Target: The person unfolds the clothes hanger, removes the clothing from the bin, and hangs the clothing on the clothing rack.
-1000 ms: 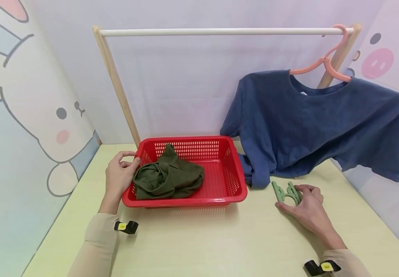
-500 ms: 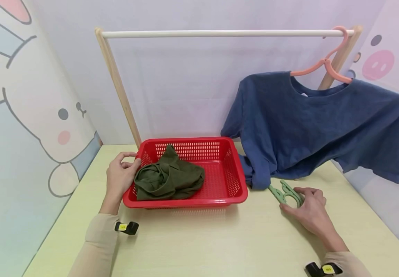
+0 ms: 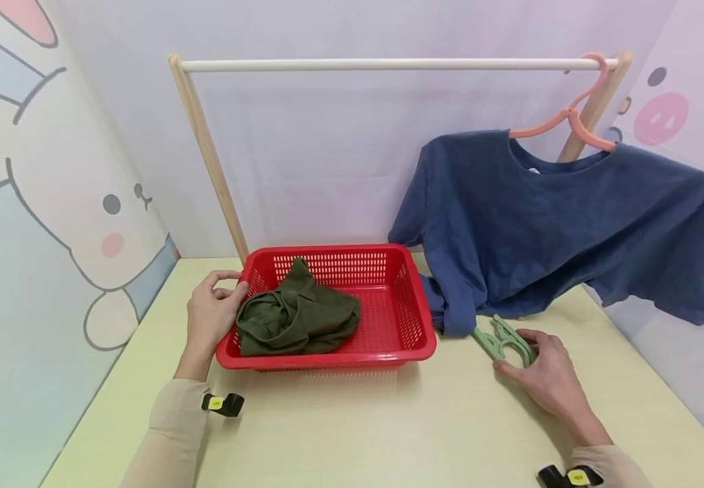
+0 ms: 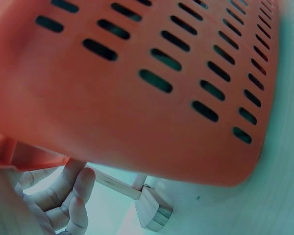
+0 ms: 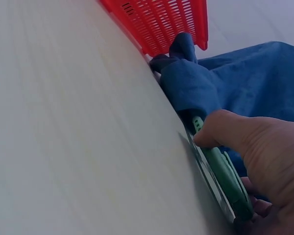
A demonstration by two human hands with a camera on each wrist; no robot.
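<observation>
2 hands well apart, both busy. Left rim of red basket [image 3: 416, 354] pinched by left hand [image 3: 211, 313], prob for steadying. Green folding hanger [image 3: 490, 344] gripped by right hand [image 3: 549, 374] toward surface's [image 3: 358, 434] right edge, thumb and fingers on opposite sides, likely for control.

Bright, even head view, soft shadow under red basket [image 3: 327, 361], teal-tinted left wrist view

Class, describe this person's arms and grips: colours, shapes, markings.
Plain beige fabric sleeves; near each cuff, a small black wrist-worn device with a yellow rectangular label, its dark print too small to read. The left grip and right grip are both bare, ungloved.
</observation>
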